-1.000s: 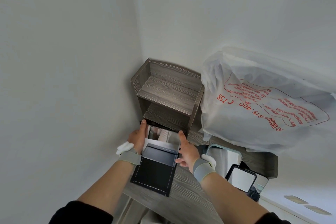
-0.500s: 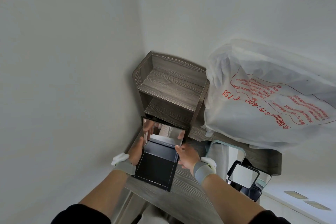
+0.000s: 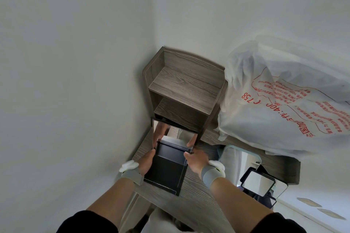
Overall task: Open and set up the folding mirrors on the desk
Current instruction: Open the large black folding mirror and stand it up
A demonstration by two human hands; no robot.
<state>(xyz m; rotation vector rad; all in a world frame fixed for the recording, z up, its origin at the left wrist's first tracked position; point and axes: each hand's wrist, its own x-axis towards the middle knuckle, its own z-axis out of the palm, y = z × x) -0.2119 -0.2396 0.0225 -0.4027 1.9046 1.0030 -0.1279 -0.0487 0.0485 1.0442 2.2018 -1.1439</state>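
A black folding mirror (image 3: 167,164) lies open on the grey wood desk (image 3: 197,206), its base flat and its mirror panel (image 3: 173,134) raised upright in front of the small shelf. My left hand (image 3: 146,161) grips the left side at the hinge, and my right hand (image 3: 195,159) grips the right side. The glass reflects both hands. To the right stand a mint-framed mirror (image 3: 238,159) and a smaller black-framed mirror (image 3: 257,182).
A two-tier wooden desk shelf (image 3: 185,89) fills the corner right behind the raised panel. A large white plastic bag (image 3: 284,100) with red print sits on the desk at right. White walls close in at left and behind.
The mirror panel has swung up from nearly flat to upright. Both hands slid down from the panel's top corners to the hinge area.
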